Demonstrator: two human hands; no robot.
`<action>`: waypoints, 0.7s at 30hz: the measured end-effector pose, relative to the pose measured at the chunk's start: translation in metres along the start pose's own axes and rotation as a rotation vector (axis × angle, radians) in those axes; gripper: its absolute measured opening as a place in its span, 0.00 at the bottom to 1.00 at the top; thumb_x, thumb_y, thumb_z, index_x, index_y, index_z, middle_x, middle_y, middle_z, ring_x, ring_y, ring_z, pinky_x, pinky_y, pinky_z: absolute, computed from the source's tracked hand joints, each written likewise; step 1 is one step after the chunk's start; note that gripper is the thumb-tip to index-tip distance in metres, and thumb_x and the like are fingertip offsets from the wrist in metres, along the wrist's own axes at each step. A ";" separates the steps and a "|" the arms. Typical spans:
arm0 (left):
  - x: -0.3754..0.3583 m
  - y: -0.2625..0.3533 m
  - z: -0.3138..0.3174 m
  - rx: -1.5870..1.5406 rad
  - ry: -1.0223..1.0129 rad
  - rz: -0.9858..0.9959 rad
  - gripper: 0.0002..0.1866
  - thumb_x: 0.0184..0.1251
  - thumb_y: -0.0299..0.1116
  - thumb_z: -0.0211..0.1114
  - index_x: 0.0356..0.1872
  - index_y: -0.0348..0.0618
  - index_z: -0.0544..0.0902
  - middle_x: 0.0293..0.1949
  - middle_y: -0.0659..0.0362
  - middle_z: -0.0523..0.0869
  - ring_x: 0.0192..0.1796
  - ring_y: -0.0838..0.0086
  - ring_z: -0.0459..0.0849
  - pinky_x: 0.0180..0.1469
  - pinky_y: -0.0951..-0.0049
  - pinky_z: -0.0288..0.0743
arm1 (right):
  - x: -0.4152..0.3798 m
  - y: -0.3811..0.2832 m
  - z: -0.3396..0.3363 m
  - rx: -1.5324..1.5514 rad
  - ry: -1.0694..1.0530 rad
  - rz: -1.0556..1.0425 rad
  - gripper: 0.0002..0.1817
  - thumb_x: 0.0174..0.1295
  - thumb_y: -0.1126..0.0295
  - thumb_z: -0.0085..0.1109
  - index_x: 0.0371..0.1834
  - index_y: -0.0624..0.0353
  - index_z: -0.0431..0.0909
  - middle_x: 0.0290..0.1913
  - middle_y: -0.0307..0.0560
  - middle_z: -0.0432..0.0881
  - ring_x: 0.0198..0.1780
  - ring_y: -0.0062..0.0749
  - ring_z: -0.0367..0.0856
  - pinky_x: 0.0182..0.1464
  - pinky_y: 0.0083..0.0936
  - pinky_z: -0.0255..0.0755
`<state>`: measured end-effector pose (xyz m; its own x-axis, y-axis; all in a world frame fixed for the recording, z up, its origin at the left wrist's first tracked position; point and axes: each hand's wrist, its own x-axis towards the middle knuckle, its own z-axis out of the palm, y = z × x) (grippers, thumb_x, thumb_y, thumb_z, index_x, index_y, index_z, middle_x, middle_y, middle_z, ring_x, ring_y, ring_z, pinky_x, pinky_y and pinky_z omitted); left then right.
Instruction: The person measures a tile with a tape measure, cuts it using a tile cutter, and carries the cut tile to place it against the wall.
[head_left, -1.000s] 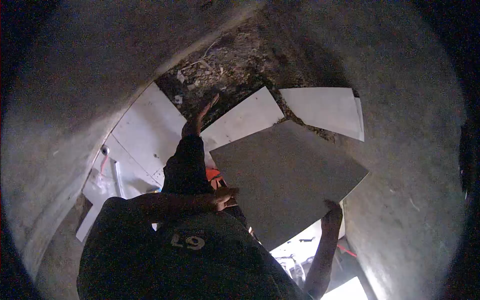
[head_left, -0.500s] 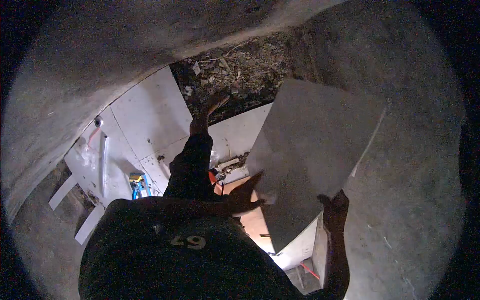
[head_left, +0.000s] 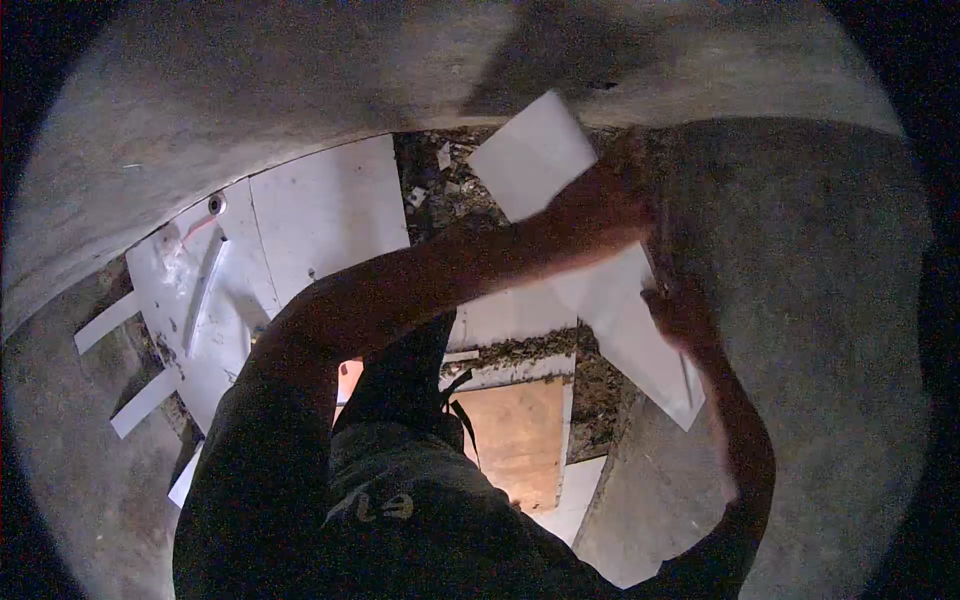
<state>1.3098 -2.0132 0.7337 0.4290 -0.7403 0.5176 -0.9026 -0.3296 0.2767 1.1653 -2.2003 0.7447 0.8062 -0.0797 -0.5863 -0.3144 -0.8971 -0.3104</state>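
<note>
A large white tile (head_left: 650, 345) is tilted in front of me, its far corner over the rubble and its near corner at lower right. My right hand (head_left: 685, 310) grips its right edge, with the thumb on the near face. Stretched across the tile, my left arm hides its middle. My left hand (head_left: 622, 195) is at the tile's far right edge; its fingers are dark and blurred, so their grip does not show.
White floor tiles (head_left: 325, 215) lie along the curved wall (head_left: 330, 90) at left. Loose rubble (head_left: 430, 190) fills the gap beside them. On the tiles are a roll (head_left: 216, 204) and a long thin strip (head_left: 205, 295). A tan board (head_left: 515, 440) lies near my body.
The big tile has turned, and its lit white face now shows instead of the grey one. My left hand has swung forward and right across it. My right hand has moved forward.
</note>
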 end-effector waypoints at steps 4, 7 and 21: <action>-0.053 -0.061 0.046 -0.132 -0.242 -0.091 0.11 0.54 0.35 0.65 0.37 0.45 0.81 0.32 0.57 0.84 0.43 0.61 0.82 0.54 0.52 0.70 | 0.073 -0.013 0.000 -0.374 -0.104 -0.084 0.24 0.59 0.64 0.57 0.60 0.58 0.72 0.55 0.61 0.75 0.52 0.59 0.74 0.58 0.49 0.65; -0.080 -0.078 0.037 -0.183 -0.374 -0.315 0.11 0.55 0.39 0.67 0.39 0.48 0.81 0.32 0.54 0.83 0.41 0.60 0.83 0.46 0.53 0.74 | 0.118 -0.022 0.008 -0.524 -0.101 -0.356 0.24 0.58 0.66 0.57 0.59 0.57 0.73 0.49 0.60 0.78 0.47 0.54 0.77 0.54 0.46 0.69; -0.135 -0.151 0.135 -0.035 0.014 -0.682 0.17 0.58 0.46 0.67 0.44 0.47 0.83 0.34 0.52 0.85 0.38 0.59 0.85 0.44 0.55 0.76 | 0.305 -0.040 0.031 -0.382 -0.135 -0.411 0.25 0.47 0.78 0.59 0.53 0.57 0.78 0.36 0.59 0.82 0.40 0.48 0.81 0.48 0.42 0.76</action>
<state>1.3831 -1.9425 0.5125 0.9020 -0.3660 0.2291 -0.4291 -0.7002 0.5706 1.4080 -2.1758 0.5552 0.7447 0.3425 -0.5728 0.2347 -0.9379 -0.2556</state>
